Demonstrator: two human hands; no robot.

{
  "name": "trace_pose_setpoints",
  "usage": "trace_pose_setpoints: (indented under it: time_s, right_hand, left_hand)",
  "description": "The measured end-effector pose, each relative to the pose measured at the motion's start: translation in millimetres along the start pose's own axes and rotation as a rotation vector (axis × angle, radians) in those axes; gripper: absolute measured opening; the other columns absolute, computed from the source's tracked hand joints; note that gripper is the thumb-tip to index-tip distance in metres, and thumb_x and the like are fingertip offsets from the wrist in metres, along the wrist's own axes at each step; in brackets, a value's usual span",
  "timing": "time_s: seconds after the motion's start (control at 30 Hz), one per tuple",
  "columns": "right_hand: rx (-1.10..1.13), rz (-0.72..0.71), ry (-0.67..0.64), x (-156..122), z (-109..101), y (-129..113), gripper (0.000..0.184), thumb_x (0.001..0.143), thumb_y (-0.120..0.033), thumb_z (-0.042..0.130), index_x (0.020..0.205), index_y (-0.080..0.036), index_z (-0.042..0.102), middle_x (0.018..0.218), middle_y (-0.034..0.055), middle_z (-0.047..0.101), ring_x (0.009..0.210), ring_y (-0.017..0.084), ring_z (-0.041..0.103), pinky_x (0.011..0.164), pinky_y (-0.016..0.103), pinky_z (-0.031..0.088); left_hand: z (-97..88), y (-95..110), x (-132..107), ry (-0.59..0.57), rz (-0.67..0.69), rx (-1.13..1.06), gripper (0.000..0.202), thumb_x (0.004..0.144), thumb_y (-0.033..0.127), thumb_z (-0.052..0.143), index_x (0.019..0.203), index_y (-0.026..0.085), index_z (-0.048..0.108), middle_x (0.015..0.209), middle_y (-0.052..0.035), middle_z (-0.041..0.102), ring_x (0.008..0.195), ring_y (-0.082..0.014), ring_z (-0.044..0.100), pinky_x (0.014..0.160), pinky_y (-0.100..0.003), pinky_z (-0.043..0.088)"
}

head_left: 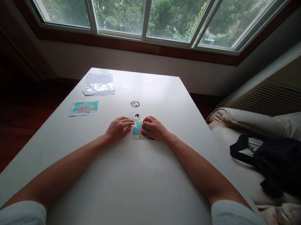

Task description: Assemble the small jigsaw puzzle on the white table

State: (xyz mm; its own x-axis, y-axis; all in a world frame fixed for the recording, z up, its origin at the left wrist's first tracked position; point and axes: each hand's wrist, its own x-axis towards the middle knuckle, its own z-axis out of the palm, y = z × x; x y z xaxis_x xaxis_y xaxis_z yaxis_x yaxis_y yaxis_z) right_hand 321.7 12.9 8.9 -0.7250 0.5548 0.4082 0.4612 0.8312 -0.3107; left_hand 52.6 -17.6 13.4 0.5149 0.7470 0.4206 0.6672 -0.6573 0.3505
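A small jigsaw puzzle (pixel 136 133), printed in green, pink and yellow, lies flat on the white table (pixel 146 180) between my hands. My right hand (pixel 154 128) rests over its right side, fingers bent and closed onto it; the palm and fingers hide much of that part. Just off the puzzle's left edge, my left hand (pixel 119 128) lies low on the tabletop, its fingers stretched toward the upper left corner and its thumb apart, with nothing visible in it. Beyond the fingertips sits a round disc (pixel 134 116) with a grey and black print, and farther back another round disc (pixel 135 104).
At the left lies a cartoon picture sheet (pixel 84 107) in matching colours. Behind it are papers with a shiny clear plastic bag (pixel 100 84). A couch (pixel 222 137) with a dark bag (pixel 282 161) on it stands along the right; windows (pixel 146 13) line the far wall.
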Motion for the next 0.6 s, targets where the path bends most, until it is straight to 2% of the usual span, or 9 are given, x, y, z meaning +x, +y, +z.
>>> trace_pose_setpoints:
  time_s: [0.13,0.23,0.43,0.6]
  right_hand:
    - [0.017,-0.029,-0.025,0,-1,-3,0.013,0.090,-0.035,0.068,0.091,-0.022,0.067,0.102,0.0089,0.063,0.094,0.023,0.054,0.086,0.039,0.047]
    - [0.024,-0.042,-0.035,0,-3,-4,0.010,0.090,-0.032,0.067,0.091,-0.022,0.067,0.102,0.0089,0.063,0.094,0.023,0.054,0.086,0.038,0.047]
    - [0.031,-0.044,-0.041,2,-2,-4,0.010,0.091,-0.032,0.066,0.092,-0.022,0.066,0.103,0.0087,0.063,0.095,0.023,0.054,0.086,0.037,0.046]
    - [0.031,-0.041,-0.040,1,-2,-3,0.009,0.090,-0.031,0.067,0.091,-0.022,0.067,0.103,0.0089,0.063,0.095,0.023,0.054,0.086,0.038,0.046]
  left_hand:
    - [-6.0,-21,1,0.142,-0.298,0.088,0.025,0.094,0.021,0.052,0.105,0.026,0.074,0.114,-0.0029,0.073,0.107,-0.0244,0.062,0.100,-0.043,0.047]
    - [-9.8,-36,1,0.146,-0.458,0.131,0.022,0.092,0.022,0.056,0.101,0.027,0.075,0.109,-0.0041,0.072,0.103,-0.0258,0.060,0.095,-0.042,0.047]
    - [-6.8,-45,-1,0.099,-0.461,0.152,0.020,0.090,0.022,0.059,0.097,0.030,0.077,0.102,-0.0043,0.068,0.099,-0.0256,0.056,0.092,-0.041,0.045]
    - [-4.8,-43,1,0.054,-0.363,0.063,0.024,0.090,0.018,0.058,0.094,0.030,0.079,0.099,-0.0034,0.068,0.096,-0.0231,0.056,0.091,-0.038,0.046]
